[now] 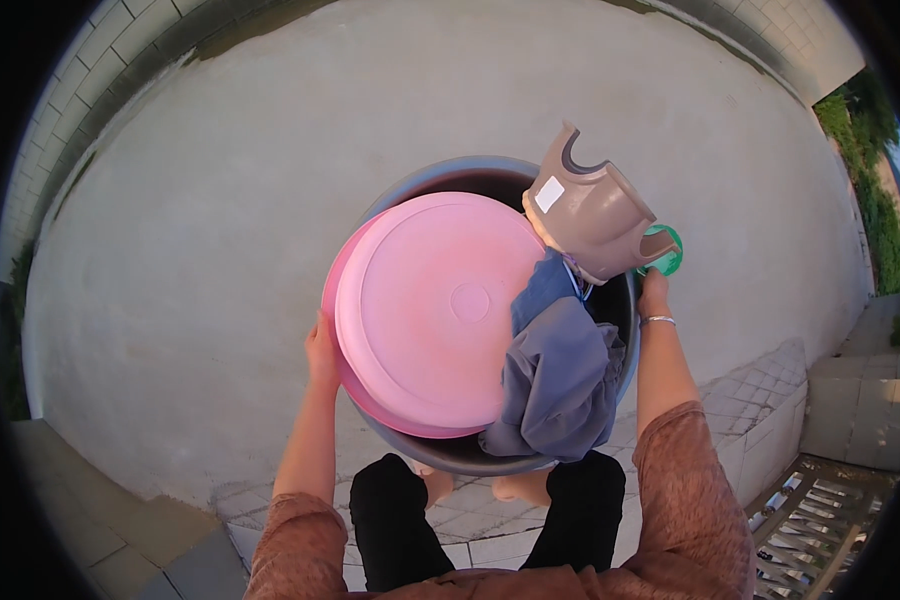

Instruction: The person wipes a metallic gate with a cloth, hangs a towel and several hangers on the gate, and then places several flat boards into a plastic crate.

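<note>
A large dark grey-blue tub [500, 466] is held in front of my body, over my knees. My left hand [321, 352] grips its left side, next to the pink basins, with the fingers mostly hidden beneath. My right hand [654, 290] is closed at the tub's right rim, touching a green translucent plastic container [667, 256]. Upside down in the tub lies a pink basin [420, 290], with a darker pink rim showing under it. A grey-blue cloth [560, 370] is bunched to its right. A taupe plastic piece [592, 212] with curved cutouts leans at the upper right.
Pale concrete ground [220, 200] spreads ahead. Paving tiles [480, 520] lie under my feet. A block wall [100, 90] bounds the far left. A slatted rack [810, 530] stands at the lower right, beside a low block wall [860, 410]. Green plants [875, 190] grow at the far right.
</note>
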The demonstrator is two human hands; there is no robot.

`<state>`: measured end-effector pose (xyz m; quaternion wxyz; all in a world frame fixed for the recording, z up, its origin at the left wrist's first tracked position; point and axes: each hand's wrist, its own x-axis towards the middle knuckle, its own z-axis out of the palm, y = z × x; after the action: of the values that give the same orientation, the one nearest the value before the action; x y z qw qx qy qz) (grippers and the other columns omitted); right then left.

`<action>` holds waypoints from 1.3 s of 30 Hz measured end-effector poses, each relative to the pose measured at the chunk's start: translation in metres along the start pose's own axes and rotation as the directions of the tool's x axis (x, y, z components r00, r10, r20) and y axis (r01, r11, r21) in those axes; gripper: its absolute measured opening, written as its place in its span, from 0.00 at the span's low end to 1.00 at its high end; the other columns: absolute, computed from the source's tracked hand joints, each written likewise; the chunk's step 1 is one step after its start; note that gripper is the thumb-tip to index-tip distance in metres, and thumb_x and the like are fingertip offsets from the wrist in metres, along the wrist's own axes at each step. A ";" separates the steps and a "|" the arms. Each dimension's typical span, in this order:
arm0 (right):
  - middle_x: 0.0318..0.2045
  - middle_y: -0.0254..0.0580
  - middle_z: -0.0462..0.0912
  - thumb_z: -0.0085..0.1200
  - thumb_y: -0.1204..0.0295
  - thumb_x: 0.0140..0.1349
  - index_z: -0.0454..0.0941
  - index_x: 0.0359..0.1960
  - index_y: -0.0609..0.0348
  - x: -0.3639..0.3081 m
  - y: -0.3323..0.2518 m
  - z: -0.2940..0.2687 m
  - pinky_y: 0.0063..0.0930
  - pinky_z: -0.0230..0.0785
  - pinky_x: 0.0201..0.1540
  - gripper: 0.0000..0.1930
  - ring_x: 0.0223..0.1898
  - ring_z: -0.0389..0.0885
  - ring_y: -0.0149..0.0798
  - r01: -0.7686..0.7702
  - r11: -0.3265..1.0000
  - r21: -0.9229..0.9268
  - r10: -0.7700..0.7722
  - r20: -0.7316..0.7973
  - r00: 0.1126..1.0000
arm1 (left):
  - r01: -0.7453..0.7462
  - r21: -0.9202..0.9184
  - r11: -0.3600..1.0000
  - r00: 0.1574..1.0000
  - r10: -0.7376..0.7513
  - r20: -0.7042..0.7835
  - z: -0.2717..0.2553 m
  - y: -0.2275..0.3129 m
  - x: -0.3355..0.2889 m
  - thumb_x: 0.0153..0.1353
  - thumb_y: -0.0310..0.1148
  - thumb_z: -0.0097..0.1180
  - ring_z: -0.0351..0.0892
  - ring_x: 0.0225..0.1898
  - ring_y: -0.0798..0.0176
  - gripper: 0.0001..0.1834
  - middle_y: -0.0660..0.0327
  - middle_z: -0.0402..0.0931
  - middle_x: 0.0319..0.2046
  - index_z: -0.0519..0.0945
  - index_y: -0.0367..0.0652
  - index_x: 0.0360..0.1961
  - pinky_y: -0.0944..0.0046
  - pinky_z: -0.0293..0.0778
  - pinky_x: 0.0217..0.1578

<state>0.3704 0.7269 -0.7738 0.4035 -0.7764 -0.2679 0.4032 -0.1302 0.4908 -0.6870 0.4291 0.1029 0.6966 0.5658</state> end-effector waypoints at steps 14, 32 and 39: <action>0.14 0.36 0.63 0.38 0.72 0.49 0.67 0.22 0.59 -0.024 -0.149 -0.041 0.26 0.53 0.18 0.06 0.16 0.60 0.32 -0.035 0.921 0.388 0.010 0.065 0.998 | -0.179 -0.121 0.976 0.983 0.174 -0.053 0.030 0.134 -0.057 0.56 0.47 0.45 0.72 0.32 0.65 0.25 0.56 0.73 0.33 0.72 0.29 0.36 0.67 0.69 0.33; 0.29 0.48 0.74 0.38 0.72 0.54 0.65 0.36 0.64 -0.043 -0.161 -0.076 0.31 0.68 0.33 0.10 0.29 0.75 0.42 -0.034 0.774 0.632 -0.037 0.099 0.994 | -0.003 -0.363 0.932 0.973 0.087 0.215 0.054 0.140 -0.024 0.54 0.38 0.44 0.72 0.35 0.65 0.14 0.58 0.74 0.31 0.72 0.39 0.34 0.66 0.69 0.37; 0.36 0.52 0.74 0.33 0.69 0.57 0.64 0.42 0.59 -0.019 -0.101 -0.069 0.31 0.67 0.38 0.13 0.35 0.74 0.44 -0.189 0.693 0.696 0.027 0.237 0.971 | -0.153 -0.242 0.958 0.931 0.222 0.289 0.041 0.100 -0.013 0.56 0.43 0.40 0.69 0.42 0.63 0.20 0.59 0.71 0.40 0.69 0.38 0.42 0.65 0.64 0.45</action>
<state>0.4099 0.7381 -0.6571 0.6177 -0.5272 -0.0853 0.5772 -0.1268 0.5450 -0.5925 0.4862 0.2107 0.5411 0.6530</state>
